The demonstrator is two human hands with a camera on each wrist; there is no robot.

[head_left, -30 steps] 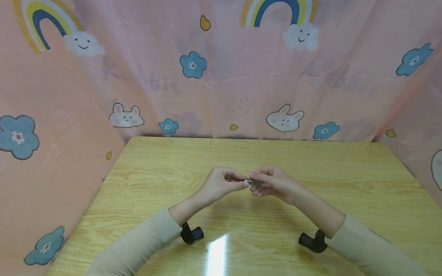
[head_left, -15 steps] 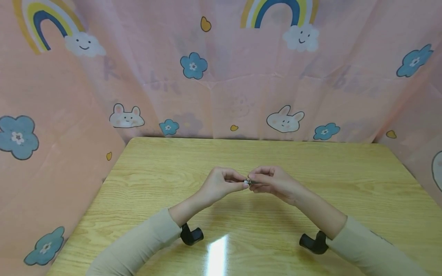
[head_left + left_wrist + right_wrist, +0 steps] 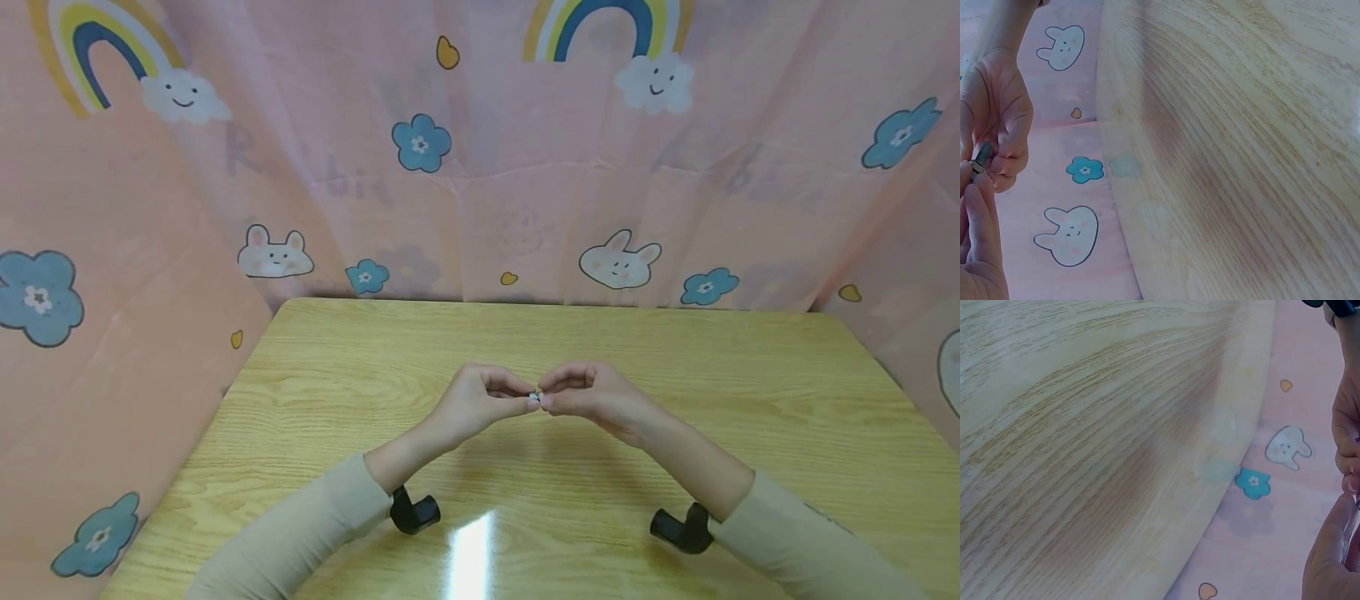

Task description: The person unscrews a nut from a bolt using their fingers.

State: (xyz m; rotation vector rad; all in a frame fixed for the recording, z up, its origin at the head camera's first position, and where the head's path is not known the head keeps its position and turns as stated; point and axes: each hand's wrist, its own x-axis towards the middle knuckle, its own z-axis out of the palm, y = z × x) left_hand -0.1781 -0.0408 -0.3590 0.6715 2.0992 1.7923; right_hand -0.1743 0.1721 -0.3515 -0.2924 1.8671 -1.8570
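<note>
Both hands meet above the middle of the table in the head view, at a small bolt-like metal piece [image 3: 536, 397]. My left hand [image 3: 472, 402] pinches its left end between thumb and fingertips. From the other side, the thumb and fingertips of my right hand [image 3: 592, 398] pinch the piece, almost touching the left fingertips. The left wrist view shows its grey rod [image 3: 984, 151] pointing toward the right palm, with a shiny nut-like ring [image 3: 978, 167] at the fingertips. In the right wrist view, fingers hide most of it.
Under the hands is a wood-grain table [image 3: 360, 350]. A pink patterned curtain [image 3: 495, 208] hangs behind and beside it. Black wrist-worn devices [image 3: 414, 512] stick out below both cuffs, and a bright light reflection [image 3: 471, 554] lies on the near tabletop.
The right thumb has slid down across the piece, and its dark rod, visible between the right fingers earlier, is now covered in the head view. My left hand stays nearly still.
</note>
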